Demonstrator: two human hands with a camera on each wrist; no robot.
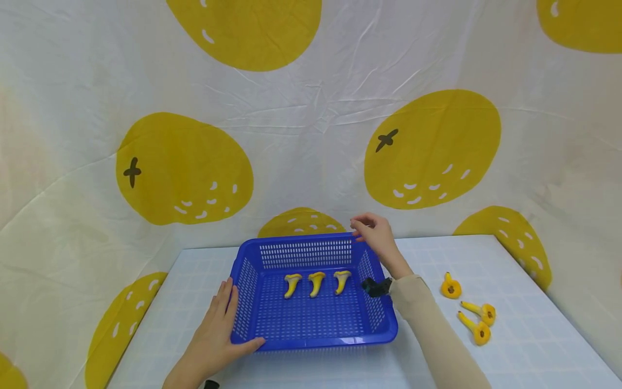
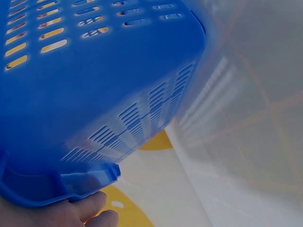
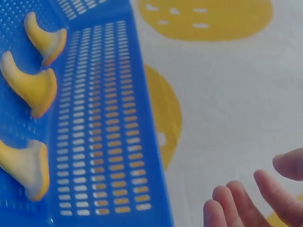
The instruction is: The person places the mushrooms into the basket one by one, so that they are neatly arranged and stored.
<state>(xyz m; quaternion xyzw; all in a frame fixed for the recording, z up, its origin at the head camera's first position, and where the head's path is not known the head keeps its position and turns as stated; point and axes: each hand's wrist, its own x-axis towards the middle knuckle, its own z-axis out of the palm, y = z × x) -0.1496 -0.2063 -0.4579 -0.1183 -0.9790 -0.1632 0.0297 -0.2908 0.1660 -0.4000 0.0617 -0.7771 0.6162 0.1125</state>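
A blue plastic basket (image 1: 311, 344) with slotted walls stands on the table. Three yellow chanterelle-like mushrooms lie in a row on its floor: a left one (image 1: 291, 284), a middle one (image 1: 316, 283) and a right one (image 1: 342, 281). My left hand (image 1: 216, 337) rests at the basket's near left corner, fingers straight along the left rim and thumb on the front rim. Over the far right corner hovers my right hand (image 1: 376, 235), fingers loosely bent. In the right wrist view those fingers (image 3: 241, 205) hold nothing and are apart from the basket wall (image 3: 99, 123).
On the table right of the basket lie three more yellow mushrooms: one alone (image 1: 451, 286) and two close together, an upper one (image 1: 487, 314) and a lower one (image 1: 481, 333). A white cloth (image 1: 311, 162) with yellow fruit shapes hangs behind the table.
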